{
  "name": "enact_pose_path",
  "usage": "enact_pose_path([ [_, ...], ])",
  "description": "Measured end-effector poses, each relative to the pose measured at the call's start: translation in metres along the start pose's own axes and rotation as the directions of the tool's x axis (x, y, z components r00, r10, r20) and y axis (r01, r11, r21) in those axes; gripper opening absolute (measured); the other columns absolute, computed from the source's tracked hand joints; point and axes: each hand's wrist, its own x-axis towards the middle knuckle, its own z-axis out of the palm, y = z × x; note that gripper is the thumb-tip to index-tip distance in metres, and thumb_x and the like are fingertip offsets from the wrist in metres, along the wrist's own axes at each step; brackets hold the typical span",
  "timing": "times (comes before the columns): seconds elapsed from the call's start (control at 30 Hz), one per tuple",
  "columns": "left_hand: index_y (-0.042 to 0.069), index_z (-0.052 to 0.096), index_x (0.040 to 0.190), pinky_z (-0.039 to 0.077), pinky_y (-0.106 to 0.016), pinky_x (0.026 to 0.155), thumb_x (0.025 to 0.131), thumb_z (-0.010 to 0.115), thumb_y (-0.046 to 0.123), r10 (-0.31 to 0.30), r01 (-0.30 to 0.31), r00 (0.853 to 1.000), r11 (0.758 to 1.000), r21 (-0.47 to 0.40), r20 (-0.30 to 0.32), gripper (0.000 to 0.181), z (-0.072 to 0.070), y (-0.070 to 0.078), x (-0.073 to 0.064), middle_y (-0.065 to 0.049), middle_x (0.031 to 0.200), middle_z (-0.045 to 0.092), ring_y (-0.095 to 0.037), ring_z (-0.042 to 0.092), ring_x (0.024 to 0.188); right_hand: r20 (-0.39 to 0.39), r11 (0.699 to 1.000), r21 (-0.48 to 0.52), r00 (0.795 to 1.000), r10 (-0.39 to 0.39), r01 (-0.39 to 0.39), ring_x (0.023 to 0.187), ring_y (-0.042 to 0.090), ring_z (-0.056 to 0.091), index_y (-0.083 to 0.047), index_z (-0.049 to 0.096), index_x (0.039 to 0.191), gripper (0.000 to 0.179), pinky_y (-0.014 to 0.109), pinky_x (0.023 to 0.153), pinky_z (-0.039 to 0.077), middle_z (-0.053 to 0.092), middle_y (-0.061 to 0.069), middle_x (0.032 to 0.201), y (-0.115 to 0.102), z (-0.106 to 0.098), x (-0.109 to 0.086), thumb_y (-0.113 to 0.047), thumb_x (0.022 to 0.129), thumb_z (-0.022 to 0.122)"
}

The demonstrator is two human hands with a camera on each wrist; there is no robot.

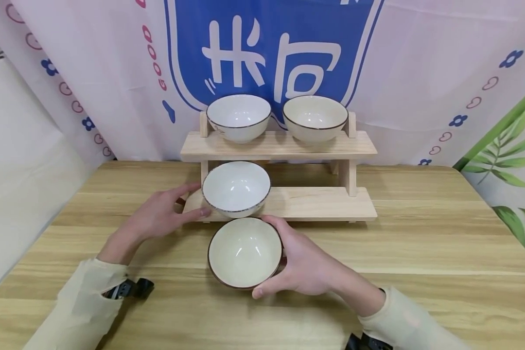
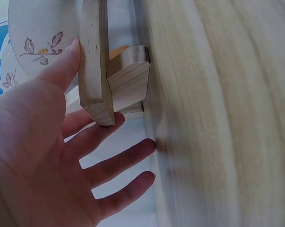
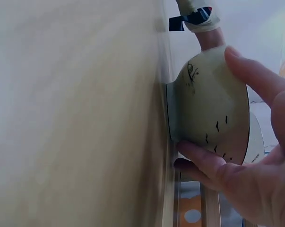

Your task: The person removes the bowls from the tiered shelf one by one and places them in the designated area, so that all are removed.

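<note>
My right hand (image 1: 308, 265) grips a cream bowl with a dark brown rim (image 1: 245, 253), thumb on its near side and fingers round the far right side. In the right wrist view, the foot of this cream bowl (image 3: 208, 104) is at the tabletop, and dark marks show on its outside. At the left end of the lower shelf is my left hand (image 1: 159, 214), fingers spread. Its thumb lies along the shelf board (image 2: 92, 56), beside a white bowl with a leaf print (image 2: 45, 38). In the head view this white bowl (image 1: 236, 187) stands on the lower shelf's left part.
A two-tier wooden stand (image 1: 280, 146) sits at the back of the wooden table (image 1: 420, 253). On its upper tier are a white bowl (image 1: 238, 116) at left and a cream bowl (image 1: 315, 116) at right. A printed curtain (image 1: 420, 73) hangs behind.
</note>
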Motion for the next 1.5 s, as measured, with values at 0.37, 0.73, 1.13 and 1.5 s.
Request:
enact_pose_path([
  [0.37, 0.017, 0.040, 0.165, 0.061, -0.050, 0.090, 0.096, 0.066, 0.069, -0.004, 0.004, 1.000, 1.000, 0.004, 0.003, 0.090, 0.000, 0.000, 0.000, -0.024, 0.144, 0.065, -0.037, 0.068, 0.122, 0.043, 0.998, 0.060, 0.999, 0.021, -0.023, 0.132, 0.021, 0.061, -0.020, 0.027, 0.165, 0.120, 0.028, 0.101, 0.057, 0.052, 0.003, 0.155, 0.000, 0.001, 0.000, -0.015, 0.070, 0.101],
  [0.73, 0.016, 0.039, 0.165, 0.061, -0.051, 0.090, 0.096, 0.066, 0.068, -0.003, 0.003, 1.000, 1.000, 0.004, 0.005, 0.091, -0.001, 0.000, -0.001, -0.024, 0.145, 0.064, -0.038, 0.067, 0.122, 0.061, 0.999, 0.035, 0.998, 0.022, -0.024, 0.137, 0.022, 0.058, -0.016, 0.022, 0.167, 0.123, 0.031, 0.108, 0.055, 0.047, 0.005, 0.159, -0.003, -0.001, 0.000, -0.018, 0.072, 0.101],
  [1.13, 0.018, 0.038, 0.165, 0.059, -0.055, 0.093, 0.095, 0.064, 0.072, -0.015, 0.015, 1.000, 1.000, 0.014, 0.012, 0.092, 0.000, 0.000, 0.000, -0.025, 0.146, 0.063, -0.039, 0.066, 0.125, -0.073, 0.995, -0.080, 0.996, 0.058, -0.064, 0.143, 0.034, 0.056, -0.009, 0.032, 0.164, 0.104, 0.049, 0.113, 0.052, 0.048, 0.013, 0.162, -0.018, -0.038, -0.006, -0.031, 0.083, 0.094],
  [1.5, 0.018, 0.039, 0.165, 0.058, -0.058, 0.095, 0.095, 0.063, 0.074, -0.021, 0.020, 1.000, 1.000, 0.022, 0.009, 0.093, -0.001, 0.001, -0.001, -0.025, 0.149, 0.061, -0.039, 0.067, 0.125, -0.161, 0.997, -0.076, 0.987, 0.016, -0.028, 0.144, 0.033, 0.055, -0.015, 0.030, 0.164, 0.106, 0.051, 0.118, 0.048, 0.045, 0.010, 0.161, -0.023, -0.052, 0.010, -0.030, 0.082, 0.095],
])
